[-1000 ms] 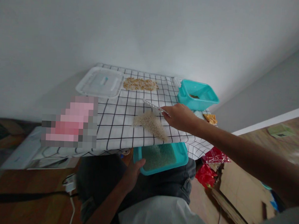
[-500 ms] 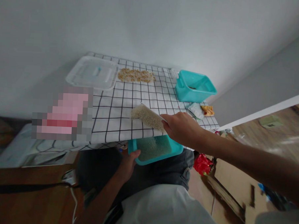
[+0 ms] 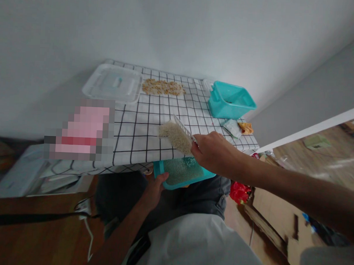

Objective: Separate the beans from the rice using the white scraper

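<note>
A small table [image 3: 135, 142] draped in a white cloth with a black grid stands against a plain pale wall [image 3: 181, 31] in dim, even light. Wooden flooring [image 3: 28, 239] runs beneath it, a white baseboard [image 3: 312, 128] lines the right-hand wall, and flattened cardboard [image 3: 279, 219] lies nearby.

Pink object [image 3: 83, 134] on table pixelated; teal tub [image 3: 181, 173] partly hidden under table edge.

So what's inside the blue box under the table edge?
The teal box that the left hand holds has pale rice-like grains inside. The table edge and the right hand cover its far part, so that stays hidden.
</note>
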Demonstrator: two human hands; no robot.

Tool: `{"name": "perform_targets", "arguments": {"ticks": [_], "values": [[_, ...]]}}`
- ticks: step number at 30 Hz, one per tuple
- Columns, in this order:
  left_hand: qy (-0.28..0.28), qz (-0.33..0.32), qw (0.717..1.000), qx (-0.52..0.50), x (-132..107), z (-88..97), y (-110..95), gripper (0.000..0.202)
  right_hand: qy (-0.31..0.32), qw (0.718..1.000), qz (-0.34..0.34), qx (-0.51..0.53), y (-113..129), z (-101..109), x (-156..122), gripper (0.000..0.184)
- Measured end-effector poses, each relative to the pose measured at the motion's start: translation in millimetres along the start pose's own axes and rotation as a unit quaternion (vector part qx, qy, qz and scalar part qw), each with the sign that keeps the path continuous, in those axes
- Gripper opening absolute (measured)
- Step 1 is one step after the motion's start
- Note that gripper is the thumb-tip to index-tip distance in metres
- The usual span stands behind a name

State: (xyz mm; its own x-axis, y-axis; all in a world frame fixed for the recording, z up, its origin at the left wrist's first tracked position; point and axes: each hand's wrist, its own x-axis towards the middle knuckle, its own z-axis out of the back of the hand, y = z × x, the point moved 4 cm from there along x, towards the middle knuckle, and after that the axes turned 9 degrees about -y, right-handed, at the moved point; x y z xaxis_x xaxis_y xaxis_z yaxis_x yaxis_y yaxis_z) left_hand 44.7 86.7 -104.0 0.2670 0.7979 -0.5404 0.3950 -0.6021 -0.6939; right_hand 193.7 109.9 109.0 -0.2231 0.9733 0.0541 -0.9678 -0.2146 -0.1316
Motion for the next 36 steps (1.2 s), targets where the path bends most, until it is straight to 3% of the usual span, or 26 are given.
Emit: {"name": "perform_targets", "arguments": {"ticks": [8,17,26,36], "values": [[0.022,0.001,1.0,-0.02,3,1.3,4,0.048,-0.024,1.0,-0.018,-0.002,-27,13,23,0.033],[0.013,-0.039,0.999,-0.002,-8,-3.1,-19,0.029,-0.025,0.995,0.092,-0.012,-39,-6,86,0.036],[-0.006,-0.021,1.0,-0.005,-6,6.9,-15,0.036,0.0,0.986,0.168,0.011,-35,-8,52,0.034],[0.007,-0.009,1.0,-0.012,-5,6.8,-11,0.036,0.039,0.987,0.145,0.064,-20,1,30,0.022]]}}
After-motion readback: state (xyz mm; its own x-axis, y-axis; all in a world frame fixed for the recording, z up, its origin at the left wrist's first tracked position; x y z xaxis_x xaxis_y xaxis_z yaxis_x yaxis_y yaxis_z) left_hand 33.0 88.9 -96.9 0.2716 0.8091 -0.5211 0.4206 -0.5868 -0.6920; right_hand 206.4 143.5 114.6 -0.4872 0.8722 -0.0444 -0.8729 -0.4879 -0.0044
